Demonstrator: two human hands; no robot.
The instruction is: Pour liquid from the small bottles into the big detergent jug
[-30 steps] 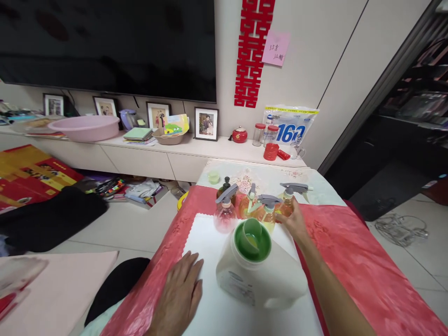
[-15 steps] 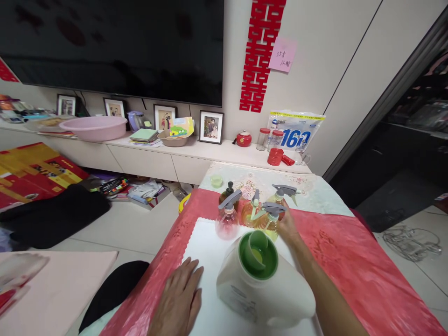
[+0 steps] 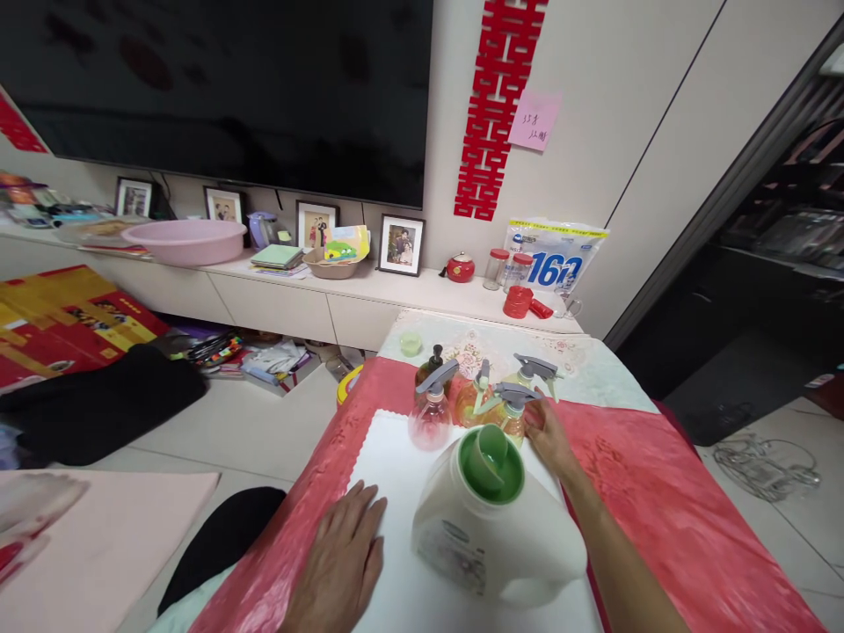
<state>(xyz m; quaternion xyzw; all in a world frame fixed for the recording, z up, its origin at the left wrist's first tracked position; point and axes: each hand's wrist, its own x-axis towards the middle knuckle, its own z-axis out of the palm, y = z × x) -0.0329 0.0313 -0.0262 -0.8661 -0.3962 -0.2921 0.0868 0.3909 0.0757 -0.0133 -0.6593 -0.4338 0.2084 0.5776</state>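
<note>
My left hand (image 3: 343, 558) lies flat, fingers stretched out, on the white scallop-edged mat (image 3: 389, 466). My right hand (image 3: 549, 435) reaches past a large white jug (image 3: 501, 545) with a green cap to the bottle group. Its thumb and fingers curve around the side of a spray bottle at the group's right; other bottles partly hide the grip. Nearby stand a pink spray bottle (image 3: 430, 428), an orange spray bottle (image 3: 467, 403), a yellowish spray bottle (image 3: 512, 424) and a grey-headed spray bottle (image 3: 527, 373) farther back. A dark pump bottle (image 3: 423, 376) stands behind the pink one.
The table wears a red cover (image 3: 659, 492) and a pale floral cloth (image 3: 573, 374). A small green cup (image 3: 410, 344) sits at its far left. Behind, a low cabinet (image 3: 290, 303) holds photo frames, a pink basin (image 3: 188, 242) and red-lidded jars (image 3: 496, 268).
The view has tilted slightly. My right hand has shifted a little to the right and nearer, and more of its thumb shows. My left hand and the bottles stay in place.
</note>
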